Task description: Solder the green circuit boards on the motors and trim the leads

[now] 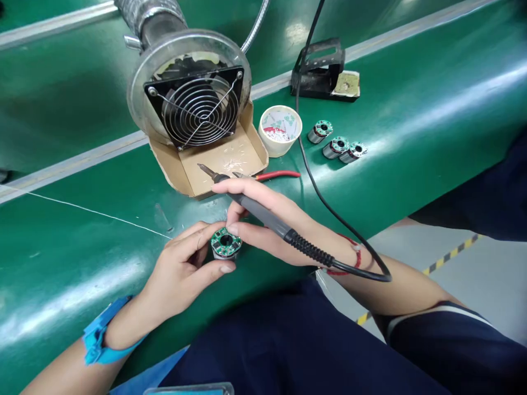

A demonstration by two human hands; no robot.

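Motor (226, 251) clamped in our left hand (175, 271), thumb opposite fingers — our right hand (288, 211) grips soldering iron (264, 216), fingertips together at motor's rim.

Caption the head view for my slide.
Left hand holds a cylinder topped by a circuit board; right hand, carrying a soldering iron, at its edge.

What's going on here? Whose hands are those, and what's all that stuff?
They belong to a person; the camera, worn on that person's head, looks down. The left hand holds a small silvery cylinder with a round green circuit board on top. The right hand holds a grey pen-shaped soldering iron, its tip pointing away from the body. On the shiny green table are three similar cylinders, red-handled cutters, a round cream tub and an open brown cardboard box; a square black fan sits above it.
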